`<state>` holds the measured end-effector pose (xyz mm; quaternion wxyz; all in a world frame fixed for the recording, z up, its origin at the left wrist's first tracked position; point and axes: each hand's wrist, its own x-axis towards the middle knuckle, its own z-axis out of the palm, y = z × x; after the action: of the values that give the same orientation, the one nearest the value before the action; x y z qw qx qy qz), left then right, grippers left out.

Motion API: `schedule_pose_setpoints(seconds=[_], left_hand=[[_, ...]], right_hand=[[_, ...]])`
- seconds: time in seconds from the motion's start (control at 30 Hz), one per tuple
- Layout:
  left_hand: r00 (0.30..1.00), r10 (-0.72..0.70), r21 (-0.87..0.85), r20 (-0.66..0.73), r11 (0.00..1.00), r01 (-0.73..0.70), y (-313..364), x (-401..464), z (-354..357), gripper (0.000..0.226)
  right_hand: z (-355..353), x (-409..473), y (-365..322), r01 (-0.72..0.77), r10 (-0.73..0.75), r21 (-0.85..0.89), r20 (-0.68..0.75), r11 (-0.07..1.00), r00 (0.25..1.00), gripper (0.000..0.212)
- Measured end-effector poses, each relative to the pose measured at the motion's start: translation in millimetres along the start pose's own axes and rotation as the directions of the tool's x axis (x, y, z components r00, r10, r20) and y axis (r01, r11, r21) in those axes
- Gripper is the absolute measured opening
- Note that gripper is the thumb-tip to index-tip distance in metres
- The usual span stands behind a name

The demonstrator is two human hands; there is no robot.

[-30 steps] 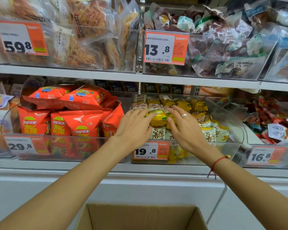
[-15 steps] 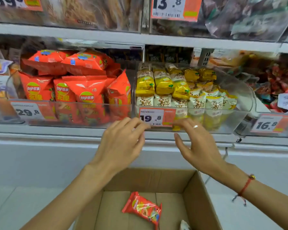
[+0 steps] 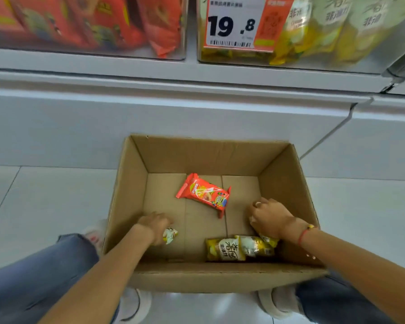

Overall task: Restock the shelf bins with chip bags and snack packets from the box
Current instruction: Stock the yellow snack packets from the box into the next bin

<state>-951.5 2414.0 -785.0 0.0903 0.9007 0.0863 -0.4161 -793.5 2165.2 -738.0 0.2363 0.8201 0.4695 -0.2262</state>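
Both arms are down inside the cardboard box on the floor right in front of the shelf. The left hand is curled around a small white and yellow packet near the left wall of the box, only one crumpled end of it poking out toward the right, so I can't tell which way it runs. The right hand is over by the right wall with its fingers bent down onto another yellow packet; most of that one is hidden under the hand, and it looks like a grip. Just beside it, along the near wall, lie two more yellow packets side by side and overlapping, long axis running left to right, print sideways. In the middle of the box floor there's a red chip bag lying flat, long axis on a diagonal from far left to near right, with its crimped end pointing toward the near right, well apart from both hands. Up on the shelf, the left bin holds red bags and the right bin holds yellow ones, with an orange price tag reading 19.8 stuck on its front.
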Motion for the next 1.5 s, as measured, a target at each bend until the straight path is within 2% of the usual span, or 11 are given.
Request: schedule_pose_setpoints(seconds=[0.23, 0.33, 0.4, 0.5, 0.6, 0.67, 0.77, 0.93, 1.23, 1.37, 1.5], left_hand=[[0.999, -0.005, 0.152, -0.035, 0.988, 0.011, 2, 17, 14, 0.054], [0.985, -0.084, -0.255, -0.152, 0.966, 0.043, 4, 7, 0, 0.060], [0.969, -0.179, -0.754, -0.172, 0.657, -0.013, 12, -2, -21, 0.062], [0.955, -0.269, -0.992, -0.123, 0.051, -0.113, 26, -23, -59, 0.046], [0.961, -0.260, -0.932, -0.091, -0.318, -0.174, 40, -50, -94, 0.033], [0.961, -0.247, -0.870, -0.123, -0.439, -0.225, 49, -68, -115, 0.041], [0.950, -0.227, -0.803, -0.216, -0.512, -0.305, 63, -93, -141, 0.053], [0.909, -0.157, -0.824, -0.386, -0.385, -0.416, 78, -132, -176, 0.053], [0.840, 0.011, -0.822, -0.542, -0.213, -0.528, 98, -182, -246, 0.044], [0.709, -0.025, -0.707, -0.705, 0.097, -0.700, 113, -188, -271, 0.065], [0.440, -0.127, -0.431, -0.889, 0.555, -0.712, 125, -196, -301, 0.086]], right_hand=[[34, 26, -15, -0.112, 0.162, -0.189, 0.276, 0.976, 0.948, 0.064], [20, 30, -10, -0.151, 0.154, -0.033, 0.281, 0.988, 0.947, 0.056], [-3, 31, -1, -0.235, 0.163, 0.254, 0.274, 0.938, 0.948, 0.050], [-52, 19, 18, -0.282, 0.064, 0.891, 0.278, 0.357, 0.958, 0.032], [-89, -2, 38, -0.155, -0.135, 0.886, 0.106, -0.437, 0.985, 0.025], [-110, -16, 46, -0.077, -0.171, 0.732, -0.054, -0.677, 0.984, 0.047], [-140, -41, 46, -0.004, -0.173, 0.589, -0.231, -0.808, 0.957, 0.061], [-183, -71, 40, 0.096, -0.094, 0.519, -0.327, -0.849, 0.941, 0.068], [-236, -112, 57, 0.334, 0.166, 0.756, -0.293, -0.563, 0.942, 0.047], [-246, -130, 63, 0.486, 0.311, 0.718, -0.375, -0.498, 0.873, 0.040], [-248, -137, 78, 0.536, 0.439, 0.716, -0.346, -0.448, 0.829, 0.035]])
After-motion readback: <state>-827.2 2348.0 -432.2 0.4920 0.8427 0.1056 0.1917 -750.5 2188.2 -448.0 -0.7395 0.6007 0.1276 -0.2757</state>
